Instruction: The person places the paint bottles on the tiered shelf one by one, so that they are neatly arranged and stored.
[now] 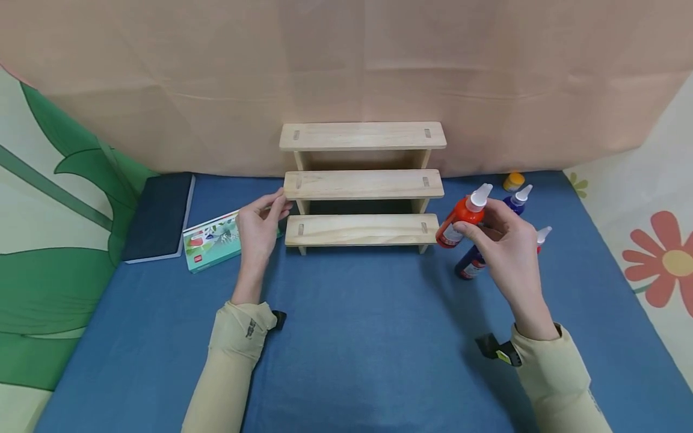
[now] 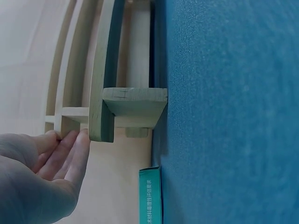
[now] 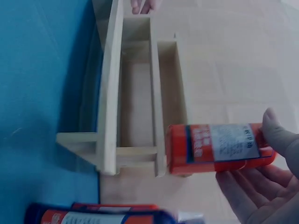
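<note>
A three-tier wooden step shelf (image 1: pixel 364 183) stands at the back middle of the table. My left hand (image 1: pixel 258 225) holds the left end of its middle board, fingertips and thumb at the board's corner in the left wrist view. To the right of the shelf, my right hand (image 1: pixel 506 240) grips a red bottle (image 1: pixel 453 224) with a white pointed nozzle. The bottle is held tilted, beside the right ends of the lower boards. Its printed label (image 3: pixel 233 142) shows in the right wrist view. A dark blue bottle (image 1: pixel 470 266) stands just below that hand, partly hidden by it.
Behind my right hand are another blue bottle (image 1: pixel 517 200), a yellow-capped item (image 1: pixel 513 181) and a partly hidden red one with a white nozzle (image 1: pixel 544 233). At left lie a green box (image 1: pixel 213 240) and a dark notebook (image 1: pixel 157 216). A beige cloth (image 1: pixel 216 108) hangs behind.
</note>
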`<state>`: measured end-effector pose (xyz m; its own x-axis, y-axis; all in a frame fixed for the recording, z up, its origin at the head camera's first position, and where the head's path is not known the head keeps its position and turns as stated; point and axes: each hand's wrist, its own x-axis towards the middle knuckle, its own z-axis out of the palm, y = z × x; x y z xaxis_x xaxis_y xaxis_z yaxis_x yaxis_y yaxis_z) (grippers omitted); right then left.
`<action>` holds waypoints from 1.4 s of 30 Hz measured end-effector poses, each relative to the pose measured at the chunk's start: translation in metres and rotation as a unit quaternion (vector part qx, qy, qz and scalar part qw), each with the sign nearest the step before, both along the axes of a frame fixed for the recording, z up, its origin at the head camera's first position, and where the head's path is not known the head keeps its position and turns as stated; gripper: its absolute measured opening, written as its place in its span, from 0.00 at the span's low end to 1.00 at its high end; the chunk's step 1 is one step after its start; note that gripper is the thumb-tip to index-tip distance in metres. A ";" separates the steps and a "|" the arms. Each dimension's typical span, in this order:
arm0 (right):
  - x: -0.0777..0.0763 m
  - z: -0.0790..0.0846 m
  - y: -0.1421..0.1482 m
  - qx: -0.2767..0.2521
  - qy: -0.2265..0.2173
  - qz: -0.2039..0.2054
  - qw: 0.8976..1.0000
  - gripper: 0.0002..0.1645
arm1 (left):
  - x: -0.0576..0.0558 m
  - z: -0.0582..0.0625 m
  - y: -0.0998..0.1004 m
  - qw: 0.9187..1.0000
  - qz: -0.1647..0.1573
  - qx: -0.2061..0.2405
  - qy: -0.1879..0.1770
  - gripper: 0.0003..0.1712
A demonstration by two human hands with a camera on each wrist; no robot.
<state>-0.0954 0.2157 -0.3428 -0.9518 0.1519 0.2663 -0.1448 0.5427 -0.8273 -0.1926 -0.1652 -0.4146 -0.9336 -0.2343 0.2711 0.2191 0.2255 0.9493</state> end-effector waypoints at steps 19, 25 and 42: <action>-0.029 0.018 -0.021 0.013 0.034 -0.017 0.999 0.31 | -0.002 0.000 -0.001 1.000 0.001 -0.016 0.009 0.14; -0.041 0.023 -0.029 0.018 0.041 -0.018 0.999 0.30 | -0.002 -0.002 -0.001 1.000 -0.001 -0.017 0.018 0.14; -0.086 0.018 -0.041 -0.010 0.037 -0.031 0.999 0.33 | -0.002 -0.002 0.000 1.000 0.001 -0.022 0.011 0.14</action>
